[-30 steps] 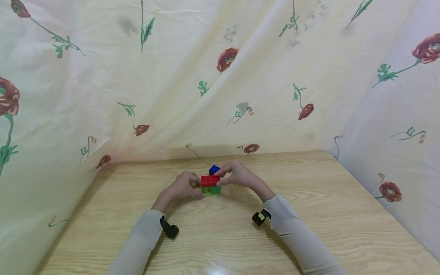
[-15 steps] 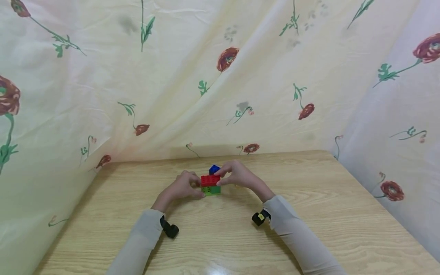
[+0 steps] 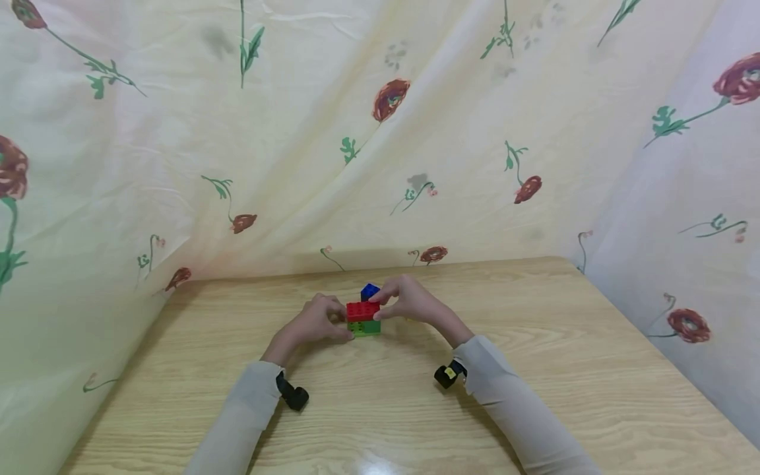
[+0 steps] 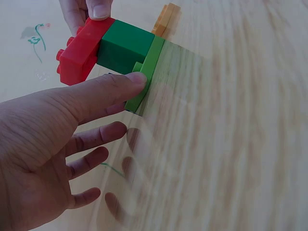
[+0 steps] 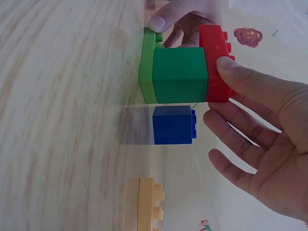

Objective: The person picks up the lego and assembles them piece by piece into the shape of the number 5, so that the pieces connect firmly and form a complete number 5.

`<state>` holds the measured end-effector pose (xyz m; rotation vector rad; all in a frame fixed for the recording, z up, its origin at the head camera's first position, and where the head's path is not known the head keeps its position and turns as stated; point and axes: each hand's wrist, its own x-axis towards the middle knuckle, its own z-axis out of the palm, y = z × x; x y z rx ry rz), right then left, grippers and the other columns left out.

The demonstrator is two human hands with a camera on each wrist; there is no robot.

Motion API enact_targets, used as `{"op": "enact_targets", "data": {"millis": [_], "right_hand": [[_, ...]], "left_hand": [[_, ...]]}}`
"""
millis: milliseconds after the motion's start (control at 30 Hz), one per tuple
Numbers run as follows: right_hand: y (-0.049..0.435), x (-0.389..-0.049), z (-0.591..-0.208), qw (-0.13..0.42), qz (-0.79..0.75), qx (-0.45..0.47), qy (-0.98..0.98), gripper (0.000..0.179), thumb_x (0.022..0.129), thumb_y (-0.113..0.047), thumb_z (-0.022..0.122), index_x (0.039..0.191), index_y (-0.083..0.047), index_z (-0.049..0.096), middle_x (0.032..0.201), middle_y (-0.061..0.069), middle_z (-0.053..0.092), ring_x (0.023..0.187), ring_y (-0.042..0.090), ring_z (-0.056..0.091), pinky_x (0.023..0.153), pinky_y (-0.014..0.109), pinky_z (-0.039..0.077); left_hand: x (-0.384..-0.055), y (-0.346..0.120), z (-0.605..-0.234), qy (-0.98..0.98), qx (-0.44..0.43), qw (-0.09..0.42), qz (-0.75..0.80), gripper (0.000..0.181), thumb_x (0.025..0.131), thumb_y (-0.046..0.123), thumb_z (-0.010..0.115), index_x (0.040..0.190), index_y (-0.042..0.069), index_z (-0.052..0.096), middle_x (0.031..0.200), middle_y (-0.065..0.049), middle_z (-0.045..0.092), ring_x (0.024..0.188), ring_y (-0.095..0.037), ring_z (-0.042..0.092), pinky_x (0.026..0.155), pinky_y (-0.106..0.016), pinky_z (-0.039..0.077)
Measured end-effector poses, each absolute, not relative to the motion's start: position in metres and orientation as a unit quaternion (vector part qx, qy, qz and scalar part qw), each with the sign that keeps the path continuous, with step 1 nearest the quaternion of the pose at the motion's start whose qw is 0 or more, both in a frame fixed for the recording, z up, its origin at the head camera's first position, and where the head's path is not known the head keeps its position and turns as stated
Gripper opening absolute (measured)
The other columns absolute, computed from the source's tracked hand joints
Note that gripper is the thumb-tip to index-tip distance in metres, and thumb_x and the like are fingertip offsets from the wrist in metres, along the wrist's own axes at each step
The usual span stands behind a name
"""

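1. Stack (image 3: 363, 317) is standing unmoved at the far middle of the counter (image 3: 380, 409): red brick (image 5: 211, 43), green block (image 5: 180, 74), light green base (image 5: 147, 72) beneath.
2. My right hand (image 3: 411, 301) is still pinching the red brick's right end, my left hand (image 3: 316, 320) the base's left end.
3. Nothing is visibly shifting, so I am probably just steadying.

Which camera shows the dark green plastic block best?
The right wrist view: the dark green plastic block appears largest there, with one broad face unobstructed. The left wrist view shows it smaller and slanted; the head view shows it tiny, beneath the red studded plastic brick.
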<state>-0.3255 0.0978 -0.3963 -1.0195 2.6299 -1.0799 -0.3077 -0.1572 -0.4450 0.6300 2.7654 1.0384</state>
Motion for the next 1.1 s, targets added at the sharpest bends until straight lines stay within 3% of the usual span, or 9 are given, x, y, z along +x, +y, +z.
{"op": "enact_targets", "data": {"millis": [400,767,1100], "right_hand": [[0.0974,-0.326,-0.3949,0.065,-0.357,-0.334,0.87,0.03,0.083,-0.016,0.086,0.11,-0.008,0.079,0.092,0.001,0.074,0.086,0.014,0.062,0.072,0.029,0.048],[0.0974,-0.3256,-0.3976,0.067,-0.352,-0.345,0.868,0.028,0.084,-0.016,0.084,0.11,-0.007,0.079,0.098,0.002,0.075,0.097,0.031,0.067,0.079,0.03,0.05],[0.0984,-0.3265,-0.3967,0.078,-0.359,-0.345,0.864,0.025,0.086,-0.017,0.083,0.108,-0.008,0.078,0.102,0.003,0.074,0.103,0.036,0.065,0.094,0.053,0.051]], "left_hand": [[-0.3086,-0.1565,-0.4435,0.914,0.204,0.062,0.346,0.024,0.078,0.031,0.09,0.096,0.018,0.081,0.102,0.004,0.07,0.105,-0.021,0.046,0.087,-0.04,0.034],[-0.3066,-0.1575,-0.4465,0.912,0.2,0.067,0.351,0.024,0.078,0.031,0.09,0.098,0.021,0.081,0.102,0.007,0.069,0.106,-0.02,0.044,0.089,-0.041,0.032],[-0.3093,-0.1578,-0.4502,0.912,0.204,0.059,0.352,0.025,0.077,0.031,0.09,0.098,0.022,0.081,0.102,0.007,0.069,0.106,-0.02,0.045,0.089,-0.041,0.033]]}}
